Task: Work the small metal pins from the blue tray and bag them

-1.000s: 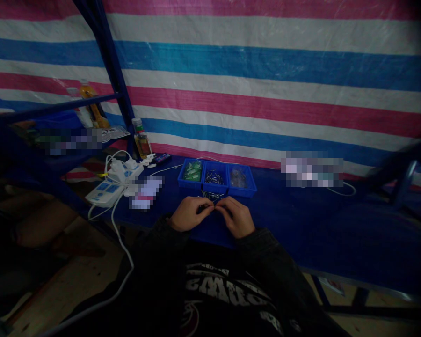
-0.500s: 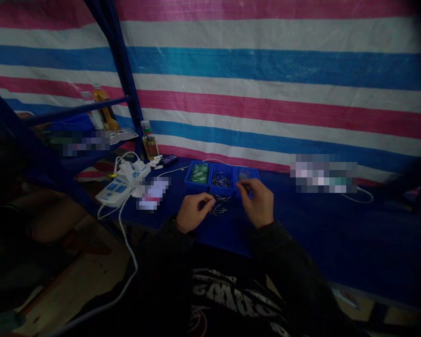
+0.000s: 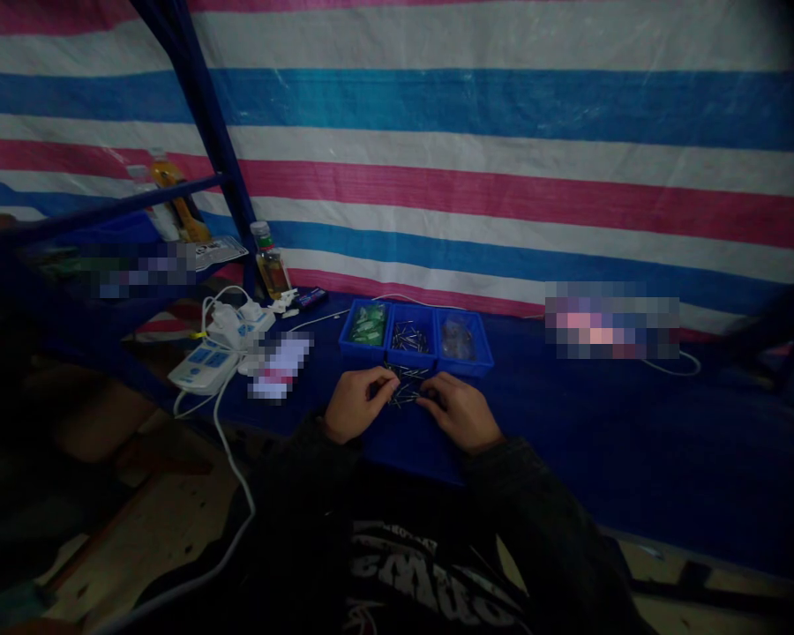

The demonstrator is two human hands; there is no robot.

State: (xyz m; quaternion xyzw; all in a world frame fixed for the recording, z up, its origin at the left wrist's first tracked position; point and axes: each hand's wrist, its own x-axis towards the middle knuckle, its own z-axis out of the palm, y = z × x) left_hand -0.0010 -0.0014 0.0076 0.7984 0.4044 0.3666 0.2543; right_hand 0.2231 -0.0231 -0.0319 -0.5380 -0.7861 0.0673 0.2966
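Observation:
My left hand [image 3: 357,406] is closed in a pinch at the left side of a small pile of dark screws [image 3: 407,388] on the blue table; what its fingertips hold is too small to make out. From the right, my right hand [image 3: 464,413] reaches to the same pile, thumb and fingertips drawn together at the screws, their contents unclear. Behind the pile stand three joined blue bins. Green packets [image 3: 369,326] lie in the left one, more screws [image 3: 410,338] in the middle one, and clear plastic pieces [image 3: 460,339] in the right one.
Left of the bins lie a blurred-out phone [image 3: 281,366] and a white power strip [image 3: 205,366] with plugs and cables. A drink bottle [image 3: 271,265] stands behind. A blue metal frame [image 3: 205,115] rises at left, with a person beyond it. A striped sheet [image 3: 469,115] hangs behind the table.
My right hand has come from the right bin down and left to the screw pile, uncovering that bin. My left hand stays beside the pile. The camera view has shifted slightly.

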